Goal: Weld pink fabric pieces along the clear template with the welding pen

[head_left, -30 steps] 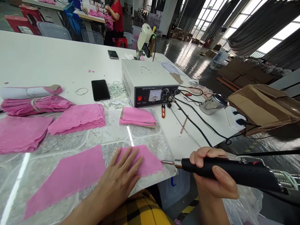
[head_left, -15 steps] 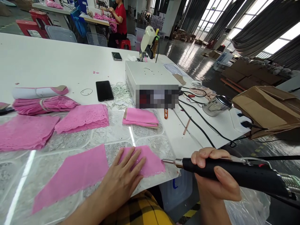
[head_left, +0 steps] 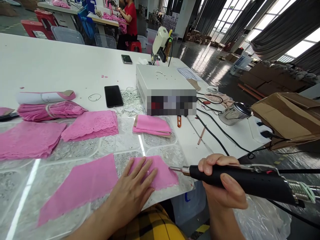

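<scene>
My left hand [head_left: 136,181] lies with fingers spread on a small pink fabric piece [head_left: 163,173], pressing it to the patterned mat [head_left: 105,145]. My right hand [head_left: 222,180] is wrapped round a black corded handpiece [head_left: 252,181] with a slim metal tip. That tip points left and sits over the right part of the fabric piece; whether it touches is hard to tell. Left of my left hand a longer pink fabric piece [head_left: 82,186] lies flat. A folded pink stack with brown card [head_left: 152,126] rests behind the small piece.
A grey control box [head_left: 162,76] stands behind, with black cables [head_left: 212,130] running right. Pink fabric stacks [head_left: 91,125], a phone [head_left: 113,96], tangled white cord [head_left: 132,101] and a metal-lidded jar [head_left: 236,113] lie around. A person in red [head_left: 130,16] sits at a far table.
My right hand has moved the handpiece slightly left, bringing its tip from the fabric's right edge to over the fabric. My left hand stays on the piece; the view has shifted slightly.
</scene>
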Available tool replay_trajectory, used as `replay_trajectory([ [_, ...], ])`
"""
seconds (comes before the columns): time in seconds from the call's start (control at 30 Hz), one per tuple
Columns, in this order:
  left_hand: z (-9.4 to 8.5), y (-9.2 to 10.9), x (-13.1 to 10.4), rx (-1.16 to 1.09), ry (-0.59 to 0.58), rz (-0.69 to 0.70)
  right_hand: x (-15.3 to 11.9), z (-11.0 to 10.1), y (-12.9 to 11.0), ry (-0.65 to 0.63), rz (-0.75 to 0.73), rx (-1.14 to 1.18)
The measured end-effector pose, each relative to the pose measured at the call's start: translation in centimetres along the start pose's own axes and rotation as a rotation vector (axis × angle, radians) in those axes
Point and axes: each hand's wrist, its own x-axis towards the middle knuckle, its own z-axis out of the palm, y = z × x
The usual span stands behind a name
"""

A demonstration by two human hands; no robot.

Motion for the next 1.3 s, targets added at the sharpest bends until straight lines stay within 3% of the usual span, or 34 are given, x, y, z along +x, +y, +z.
replay_trajectory([
  [1.3, -0.3, 0.2, -0.3, 0.012, -0.063, -0.012, 1.2, 1.9, 1.3, -0.019, -0.002, 0.024],
])
